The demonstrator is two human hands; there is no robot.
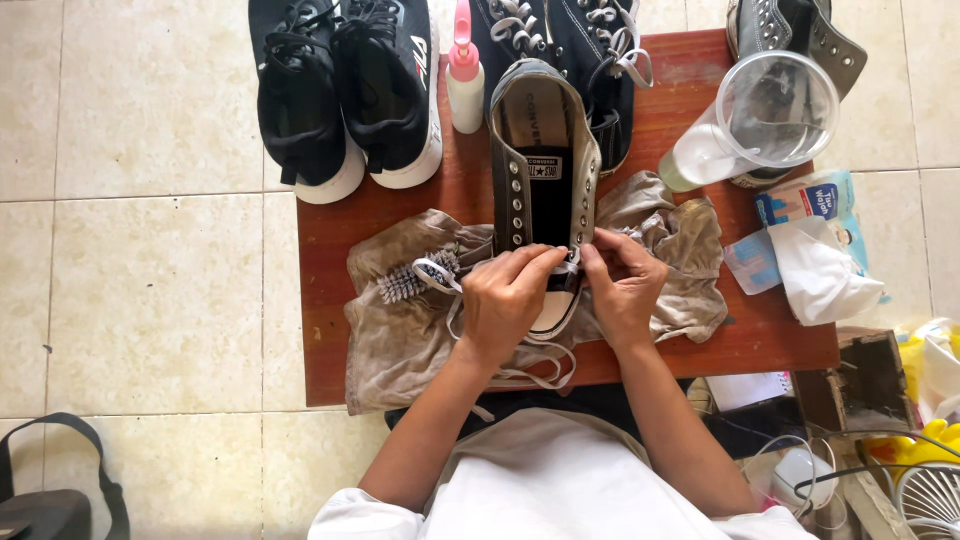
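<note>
Your left hand (507,297) and your right hand (622,285) meet at the centre of the frame, over the toe end of a grey canvas shoe (541,160). The shoe lies lengthwise on a stained cloth (400,340), with its opening toward the top of the frame and its white toe cap under your fingers. Your left fingers are pinched together on a white lace (520,375) at the lowest eyelets, and your right fingers are closed on the same lace just beside them. The loose part of the lace loops down over the cloth toward the lower edge of the red table (330,290).

Just left of your left hand a small brush (412,278) rests on the cloth, bristles toward the left of the frame.

At the top of the frame, left of the grey shoe, a pair of black sneakers (345,90) with white soles stands side by side, partly over the table edge. Between them and the grey shoe stands a white bottle (464,75) with a pink top. Behind the grey shoe lies a dark high-top shoe (590,60) with white laces. In the upper right a clear plastic cup (765,120) stands near a studded boot (800,30). Below the cup, at the right edge of the table, lies a pack of wipes (815,240).
</note>
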